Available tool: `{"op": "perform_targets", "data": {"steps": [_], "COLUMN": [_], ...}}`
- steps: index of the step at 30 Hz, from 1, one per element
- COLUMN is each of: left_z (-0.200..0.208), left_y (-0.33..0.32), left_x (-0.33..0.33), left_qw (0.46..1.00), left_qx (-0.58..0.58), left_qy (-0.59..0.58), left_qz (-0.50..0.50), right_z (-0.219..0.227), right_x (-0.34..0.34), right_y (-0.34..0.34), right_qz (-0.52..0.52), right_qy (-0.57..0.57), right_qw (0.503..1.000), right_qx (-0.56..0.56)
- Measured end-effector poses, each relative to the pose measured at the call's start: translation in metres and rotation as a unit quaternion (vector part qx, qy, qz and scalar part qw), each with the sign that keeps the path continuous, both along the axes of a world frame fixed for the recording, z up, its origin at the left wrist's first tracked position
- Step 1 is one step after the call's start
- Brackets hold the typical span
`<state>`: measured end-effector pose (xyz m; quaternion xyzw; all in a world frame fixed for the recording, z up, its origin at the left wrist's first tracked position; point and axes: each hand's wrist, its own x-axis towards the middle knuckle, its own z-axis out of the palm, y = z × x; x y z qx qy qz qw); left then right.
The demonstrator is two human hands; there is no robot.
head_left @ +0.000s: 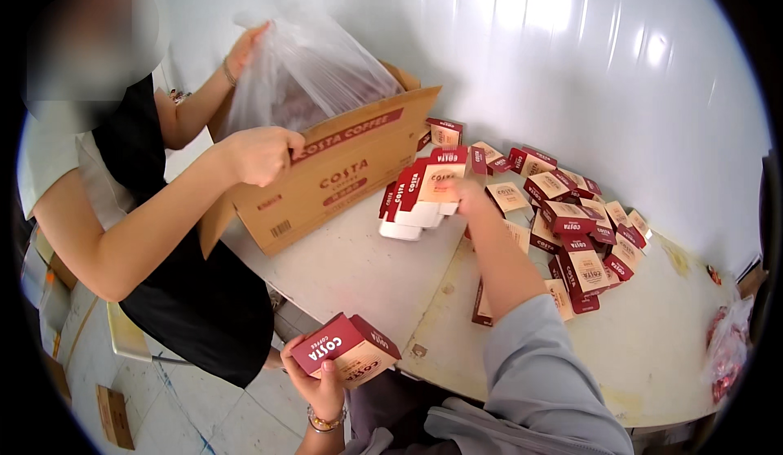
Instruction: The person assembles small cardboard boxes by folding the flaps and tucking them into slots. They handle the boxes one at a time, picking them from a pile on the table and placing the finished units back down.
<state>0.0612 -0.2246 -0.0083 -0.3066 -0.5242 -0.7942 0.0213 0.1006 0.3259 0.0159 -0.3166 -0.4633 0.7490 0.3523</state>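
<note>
Left hand [316,386]: closed around one red-and-cream box [336,347], raised at the near edge of the desk [367,284]. Right hand [466,198]: at the right side of overlapping cartons with white flaps [418,192], on the desk; impossible to say whether gripping or merely touching. Farther right: loose heap of similar boxes [568,217]. To the left: large brown cardboard box [334,182], clear plastic bag [306,68] rising from inside, co-worker's hands [265,156] on both.
</note>
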Motion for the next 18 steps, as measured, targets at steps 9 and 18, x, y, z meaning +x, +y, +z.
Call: {"op": "perform_targets", "data": {"steps": [9,18], "left_z": [0.028,0.054], "left_y": [0.016,0.028], "left_x": [0.082,0.120], "left_qw": [0.993,0.983], "left_qx": [0.022,0.042], "left_qy": [-0.040,-0.019], "left_qz": [-0.111,-0.178], "right_z": [0.169,0.032], "right_x": [0.312,0.608], "right_y": [-0.141,-0.235], "right_qz": [-0.012,-0.173], "right_qy": [-0.083,-0.102], "right_qw": [0.984,0.978], "right_qx": [0.155,-0.053]}}
